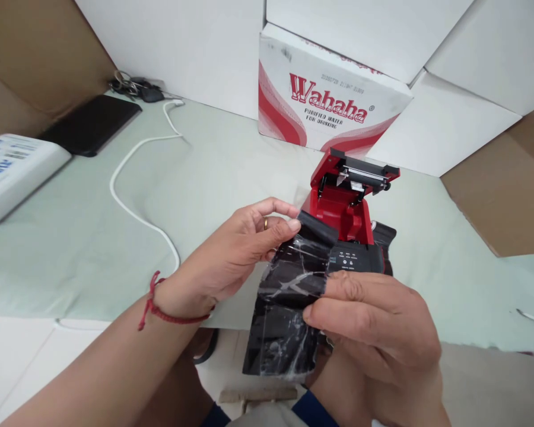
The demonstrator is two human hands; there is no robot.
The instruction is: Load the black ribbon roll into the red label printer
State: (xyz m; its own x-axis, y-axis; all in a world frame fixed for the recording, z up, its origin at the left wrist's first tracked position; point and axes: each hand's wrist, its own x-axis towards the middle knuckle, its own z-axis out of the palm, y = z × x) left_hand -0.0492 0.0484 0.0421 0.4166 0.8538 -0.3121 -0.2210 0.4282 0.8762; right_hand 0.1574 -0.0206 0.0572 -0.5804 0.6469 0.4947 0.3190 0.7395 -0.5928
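A crinkled black plastic wrapper (pixel 287 308) with something dark inside hangs in front of me. My left hand (pixel 235 252), with a ring and a red cord at the wrist, pinches its upper left corner. My right hand (pixel 374 332) grips its right edge with curled fingers. Just behind the wrapper stands a small red and black printer (pixel 353 210) with its lid flipped open, showing the roller bar. The wrapper hides part of the printer's black front.
A white "Wahaha" carton (pixel 324 95) stands behind the printer. A white cable (pixel 137 178) winds over the pale green table cover (pixel 71 237). At the left lie a white device (pixel 13 172), a black wallet-like case (pixel 93 121) and keys (pixel 136 86). Cardboard (pixel 498 190) lies at right.
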